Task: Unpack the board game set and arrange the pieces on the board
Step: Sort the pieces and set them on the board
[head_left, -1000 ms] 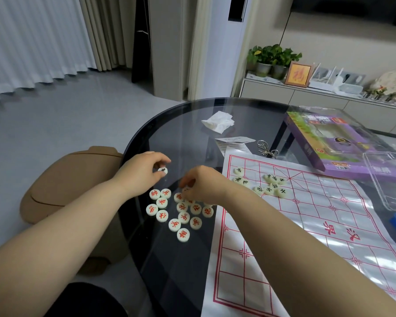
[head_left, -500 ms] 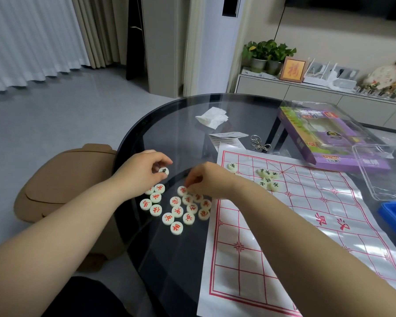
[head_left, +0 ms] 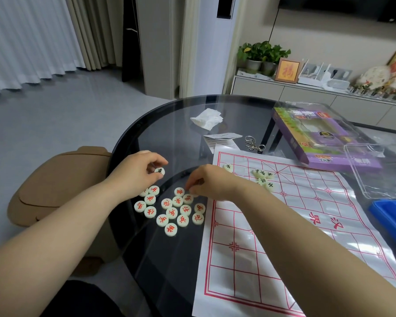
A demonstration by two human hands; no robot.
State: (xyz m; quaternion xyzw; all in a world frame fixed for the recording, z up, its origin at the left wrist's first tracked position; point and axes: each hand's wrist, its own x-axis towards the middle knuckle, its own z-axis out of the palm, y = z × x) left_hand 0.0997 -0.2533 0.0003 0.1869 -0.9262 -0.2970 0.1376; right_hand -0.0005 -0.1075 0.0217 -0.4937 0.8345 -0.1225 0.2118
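Note:
A white paper board (head_left: 284, 225) with a red grid lies on the round glass table (head_left: 169, 124). Several round cream pieces with red characters (head_left: 172, 211) are clustered on the glass just left of the board. A few black-character pieces (head_left: 264, 178) sit near the board's far edge. My left hand (head_left: 137, 175) pinches one black-character piece (head_left: 159, 171) above the glass. My right hand (head_left: 212, 181) hovers over the cluster's far side, fingertips curled down at a red piece; whether it grips one is hidden.
A purple game box (head_left: 318, 136) and a clear plastic lid (head_left: 380, 170) stand at the right. A blue tray (head_left: 391, 216) pokes in at the right edge. A crumpled tissue (head_left: 207, 118), paper slips and a metal clip (head_left: 253, 144) lie beyond the board. A tan seat (head_left: 60, 184) is left of the table.
The camera has shifted slightly. Both hands stay in nearly the same spots, the left still holding its black-character piece, the right still working at the red pieces.

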